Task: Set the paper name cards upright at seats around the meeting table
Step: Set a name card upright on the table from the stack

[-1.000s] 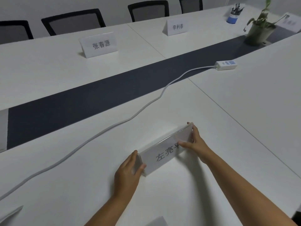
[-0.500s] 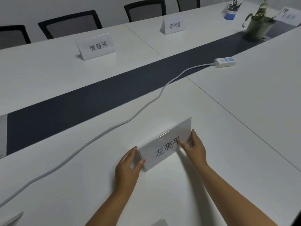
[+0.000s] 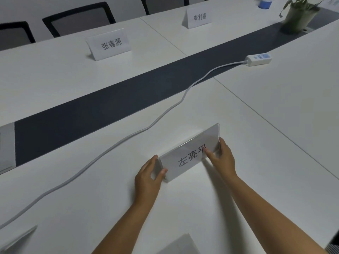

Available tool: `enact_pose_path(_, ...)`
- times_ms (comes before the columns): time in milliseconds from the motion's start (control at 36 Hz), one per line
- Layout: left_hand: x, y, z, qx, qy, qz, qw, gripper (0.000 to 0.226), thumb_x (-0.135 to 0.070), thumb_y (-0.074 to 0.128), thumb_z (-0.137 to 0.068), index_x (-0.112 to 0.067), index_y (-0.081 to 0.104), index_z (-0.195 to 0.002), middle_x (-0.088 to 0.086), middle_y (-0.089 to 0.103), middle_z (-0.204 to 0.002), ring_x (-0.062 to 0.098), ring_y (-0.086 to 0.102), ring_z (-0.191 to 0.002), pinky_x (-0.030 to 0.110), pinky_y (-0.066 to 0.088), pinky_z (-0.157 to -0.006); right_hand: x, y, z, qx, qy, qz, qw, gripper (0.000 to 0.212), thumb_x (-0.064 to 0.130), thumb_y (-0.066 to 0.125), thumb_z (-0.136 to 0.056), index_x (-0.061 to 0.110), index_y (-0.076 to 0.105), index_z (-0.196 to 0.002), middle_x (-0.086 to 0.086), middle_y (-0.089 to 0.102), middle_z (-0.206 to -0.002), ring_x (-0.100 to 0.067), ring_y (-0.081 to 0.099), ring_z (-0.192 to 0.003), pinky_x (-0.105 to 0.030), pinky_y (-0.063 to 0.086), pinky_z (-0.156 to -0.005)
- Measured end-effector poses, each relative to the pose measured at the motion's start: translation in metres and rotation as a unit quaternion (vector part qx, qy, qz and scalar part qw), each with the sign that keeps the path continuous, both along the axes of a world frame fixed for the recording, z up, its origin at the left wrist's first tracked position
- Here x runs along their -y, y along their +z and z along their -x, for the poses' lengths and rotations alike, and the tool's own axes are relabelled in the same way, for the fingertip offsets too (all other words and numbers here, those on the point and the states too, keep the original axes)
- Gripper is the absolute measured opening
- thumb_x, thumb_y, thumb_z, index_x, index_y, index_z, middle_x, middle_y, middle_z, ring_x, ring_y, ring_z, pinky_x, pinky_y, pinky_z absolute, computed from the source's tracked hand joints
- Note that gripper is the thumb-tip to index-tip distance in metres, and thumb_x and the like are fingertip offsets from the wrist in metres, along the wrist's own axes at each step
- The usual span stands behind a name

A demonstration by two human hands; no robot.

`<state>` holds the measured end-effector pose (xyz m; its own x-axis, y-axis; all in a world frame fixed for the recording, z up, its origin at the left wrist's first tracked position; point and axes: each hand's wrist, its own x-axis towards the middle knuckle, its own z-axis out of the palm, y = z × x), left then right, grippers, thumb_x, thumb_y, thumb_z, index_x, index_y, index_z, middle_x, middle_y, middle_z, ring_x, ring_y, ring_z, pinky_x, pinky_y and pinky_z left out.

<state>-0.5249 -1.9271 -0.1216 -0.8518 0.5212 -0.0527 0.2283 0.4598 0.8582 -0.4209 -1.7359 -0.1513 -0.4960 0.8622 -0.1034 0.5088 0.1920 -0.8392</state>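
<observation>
Well to the left of the hands, a white cable (image 3: 102, 156) trailed across the counter (image 3: 275, 125) and passed just beyond them on its way to a power strip (image 3: 259, 60) far off to the right.

The left hand (image 3: 148, 177) pinched the near-left end of the name card (image 3: 190, 154), thumb on the printed face and fingers behind it. The card stood on the counter between the two hands, its lettering toward the person.

The right hand (image 3: 222, 156) held the opposite end, fingers curled round the edge and the thumb laid over the last character.

To finish this step well, both ends probably needed to settle evenly so the base sat flat, with the face squared to the counter's near edge. Letting go gently, one hand at a time, would likely keep it from tipping.

Beyond the hands, across the dark strip (image 3: 91, 114), two more cards (image 3: 110, 44) stood upright before the chairs (image 3: 78, 19); their spacing offered a guide. A potted plant (image 3: 300, 12) stood far to the right.
</observation>
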Motion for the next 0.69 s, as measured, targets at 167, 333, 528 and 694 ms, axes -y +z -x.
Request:
enact_pose_path(167,0.009,0.010,-0.004,0.051,-0.009,0.025,0.998,0.066,-0.015,0.068,-0.075,-0.011,0.037,-0.133,0.009,0.045,-0.138,0.022,0.044,-0.125,0.014,0.030,-0.097,0.008,0.013,-0.011,0.020,0.020,0.034,0.999,0.073,0.032,0.062,-0.081,0.010,0.023,-0.139,-0.010,0.033,-0.147,-0.024,0.035,-0.132,-0.037,0.031,-0.106)
enact_pose_path(333,0.059,0.032,-0.012,0.101,-0.024,0.028,0.994,0.056,-0.015,0.061,-0.081,-0.014,0.038,-0.132,0.006,0.048,-0.135,0.021,0.047,-0.121,0.024,0.034,-0.098,0.046,0.035,-0.054,-0.006,0.113,0.077,0.991,0.059,0.024,0.059,-0.083,0.021,0.032,-0.135,-0.002,0.047,-0.133,-0.019,0.043,-0.123,-0.030,0.034,-0.101)
enact_pose_path(528,0.159,0.051,-0.056,0.115,0.081,0.040,0.989,0.028,-0.006,0.057,-0.083,-0.003,0.060,-0.111,0.006,0.062,-0.111,0.012,0.055,-0.098,-0.006,0.038,-0.073,0.102,0.055,-0.108,0.039,0.322,0.129,0.937,0.053,0.051,0.054,-0.060,0.047,0.039,-0.111,0.010,0.060,-0.093,0.005,0.058,-0.087,-0.004,0.042,-0.081)
enact_pose_path(694,0.221,0.054,-0.113,0.121,0.260,-0.004,0.958,0.028,-0.015,0.049,-0.089,-0.008,0.057,-0.115,0.010,0.061,-0.117,0.018,0.054,-0.106,0.026,0.034,-0.095,0.133,0.067,-0.124,0.065,0.403,0.151,0.900,0.061,0.057,0.043,-0.059,0.044,0.030,-0.117,0.011,0.058,-0.092,0.011,0.055,-0.080,-0.003,0.041,-0.074)
